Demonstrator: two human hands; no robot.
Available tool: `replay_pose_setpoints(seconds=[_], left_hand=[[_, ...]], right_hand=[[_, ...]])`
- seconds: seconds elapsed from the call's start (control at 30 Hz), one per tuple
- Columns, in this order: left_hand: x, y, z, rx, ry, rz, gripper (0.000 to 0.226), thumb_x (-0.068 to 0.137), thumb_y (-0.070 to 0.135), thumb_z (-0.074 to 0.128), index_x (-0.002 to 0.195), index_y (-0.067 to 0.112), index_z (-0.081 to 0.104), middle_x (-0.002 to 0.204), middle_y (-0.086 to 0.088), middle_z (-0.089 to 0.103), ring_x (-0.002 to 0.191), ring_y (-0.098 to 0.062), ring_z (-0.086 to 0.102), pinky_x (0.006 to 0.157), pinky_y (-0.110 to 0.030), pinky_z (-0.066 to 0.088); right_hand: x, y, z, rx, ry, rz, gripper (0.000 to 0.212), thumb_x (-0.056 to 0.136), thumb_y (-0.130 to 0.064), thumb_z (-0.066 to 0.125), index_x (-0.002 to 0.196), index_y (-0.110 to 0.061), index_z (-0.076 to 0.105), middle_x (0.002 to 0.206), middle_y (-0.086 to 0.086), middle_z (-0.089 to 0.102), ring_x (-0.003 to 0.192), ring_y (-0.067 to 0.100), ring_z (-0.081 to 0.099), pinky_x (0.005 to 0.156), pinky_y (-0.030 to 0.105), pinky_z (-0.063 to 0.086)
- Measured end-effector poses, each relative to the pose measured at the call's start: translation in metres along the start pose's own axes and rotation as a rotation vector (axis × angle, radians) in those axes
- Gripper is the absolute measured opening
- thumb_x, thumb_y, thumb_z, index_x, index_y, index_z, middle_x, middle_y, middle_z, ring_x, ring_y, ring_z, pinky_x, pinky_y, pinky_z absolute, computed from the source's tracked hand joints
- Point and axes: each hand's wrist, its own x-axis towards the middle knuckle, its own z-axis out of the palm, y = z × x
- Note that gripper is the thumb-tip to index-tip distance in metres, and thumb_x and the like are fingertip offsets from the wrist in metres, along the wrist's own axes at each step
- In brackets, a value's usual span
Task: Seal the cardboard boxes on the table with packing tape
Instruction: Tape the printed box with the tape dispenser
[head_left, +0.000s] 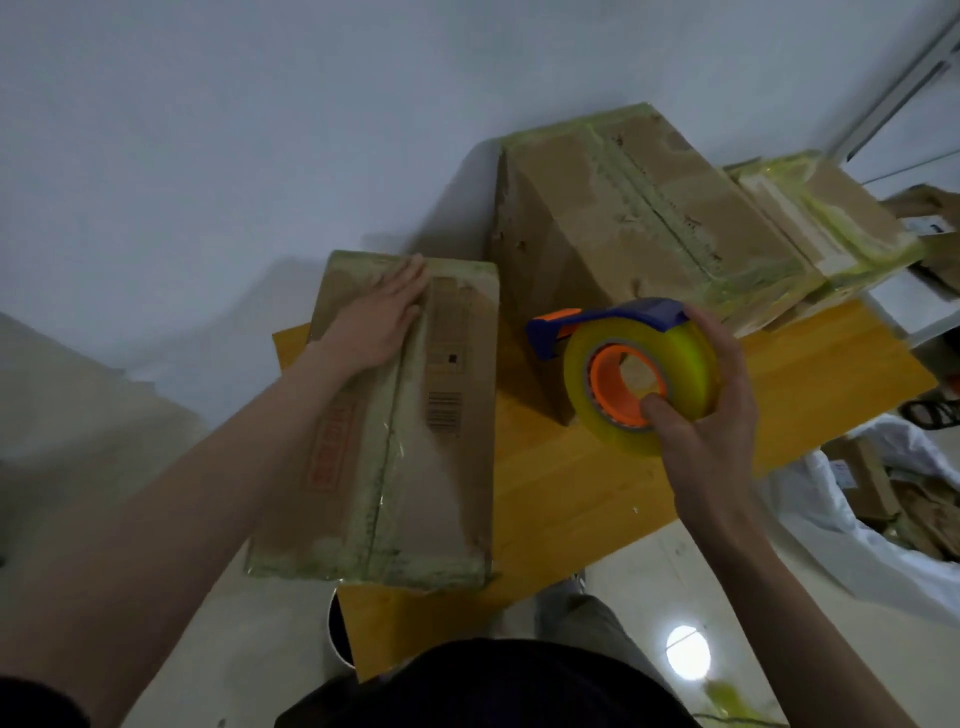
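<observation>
A flat cardboard box (436, 441) lies on the left part of the yellow wooden table (561, 483), with clear tape along its centre seam and edges. My left hand (376, 322) rests flat and open on the box's far end, fingers spread. My right hand (711, 410) holds a roll of yellowish packing tape (691, 364) in a blue and orange dispenser (613, 319), lifted above the table to the right of the box. A taller taped cardboard box (613, 223) stands behind the roll, and a smaller taped box (831, 223) leans against it on the right.
A white sack (852, 525) filled with cardboard scraps sits on the floor at the right. A metal shelf frame (904, 88) and more packages stand at the far right. A round bin (337, 634) sits under the table's near edge. My legs are below the table edge.
</observation>
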Motion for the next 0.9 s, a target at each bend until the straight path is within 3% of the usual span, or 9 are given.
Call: replay_pose_setpoints(seconds=[0.13, 0.3, 0.4, 0.5, 0.63, 0.7, 0.9], left_hand=[[-0.052, 0.017, 0.003, 0.111, -0.148, 0.001, 0.062, 0.106, 0.045, 0.008, 0.161, 0.015, 0.006, 0.168, -0.002, 0.004, 0.154, -0.014, 0.001, 0.124, -0.032, -0.003], [-0.130, 0.042, 0.001, 0.123, -0.210, 0.010, 0.077, 0.097, 0.061, -0.011, 0.160, 0.020, 0.005, 0.166, 0.005, 0.002, 0.153, -0.008, 0.001, 0.125, -0.032, -0.003], [-0.175, 0.053, 0.002, 0.107, -0.249, 0.013, 0.069, 0.101, 0.058, -0.003, 0.160, 0.024, 0.002, 0.167, 0.010, -0.001, 0.153, -0.004, -0.006, 0.124, -0.030, -0.008], [-0.208, 0.065, 0.000, 0.086, -0.272, 0.015, 0.068, 0.103, 0.062, 0.008, 0.160, 0.027, -0.001, 0.167, 0.013, -0.004, 0.151, 0.001, -0.012, 0.125, -0.033, -0.008], [-0.240, 0.078, 0.002, 0.123, -0.369, 0.026, 0.107, 0.083, 0.090, 0.029, 0.158, 0.028, -0.016, 0.162, 0.017, -0.025, 0.146, 0.002, -0.027, 0.120, -0.029, -0.020], [-0.246, 0.081, 0.010, 0.183, -0.322, 0.032, 0.117, 0.078, 0.094, 0.031, 0.158, 0.024, -0.017, 0.163, 0.012, -0.026, 0.148, -0.003, -0.026, 0.120, -0.030, -0.020], [-0.227, 0.100, 0.032, 0.209, -0.248, -0.020, 0.110, 0.083, 0.091, 0.020, 0.157, 0.020, -0.019, 0.164, 0.005, -0.024, 0.149, -0.006, -0.026, 0.124, -0.036, -0.012]], right_hand=[[-0.001, -0.004, 0.019, 0.063, -0.059, -0.019, 0.084, 0.080, 0.012, 0.066, 0.145, -0.038, 0.048, 0.147, -0.008, 0.051, 0.132, 0.027, 0.053, 0.100, 0.055, 0.050], [-0.011, -0.012, 0.039, 0.101, -0.138, -0.048, 0.081, 0.079, 0.012, 0.065, 0.145, -0.033, 0.049, 0.146, -0.017, 0.049, 0.136, 0.016, 0.048, 0.104, 0.052, 0.048], [-0.017, -0.013, 0.049, 0.101, -0.182, -0.028, 0.081, 0.080, 0.009, 0.065, 0.145, -0.037, 0.048, 0.144, -0.024, 0.047, 0.136, 0.013, 0.045, 0.105, 0.052, 0.047], [-0.023, -0.015, 0.056, 0.116, -0.217, -0.023, 0.082, 0.080, 0.007, 0.065, 0.145, -0.040, 0.048, 0.145, -0.014, 0.049, 0.131, 0.019, 0.051, 0.099, 0.053, 0.051], [-0.029, -0.017, 0.060, 0.129, -0.248, -0.030, 0.081, 0.081, 0.009, 0.064, 0.145, -0.037, 0.048, 0.144, -0.013, 0.049, 0.129, 0.014, 0.052, 0.097, 0.048, 0.054], [-0.031, -0.016, 0.060, 0.140, -0.254, -0.022, 0.082, 0.080, 0.010, 0.065, 0.145, -0.037, 0.048, 0.144, -0.011, 0.050, 0.128, 0.016, 0.053, 0.097, 0.049, 0.054], [-0.036, -0.013, 0.053, 0.200, -0.228, 0.032, 0.082, 0.080, 0.013, 0.065, 0.143, -0.037, 0.050, 0.142, -0.010, 0.053, 0.125, 0.016, 0.058, 0.097, 0.045, 0.056]])
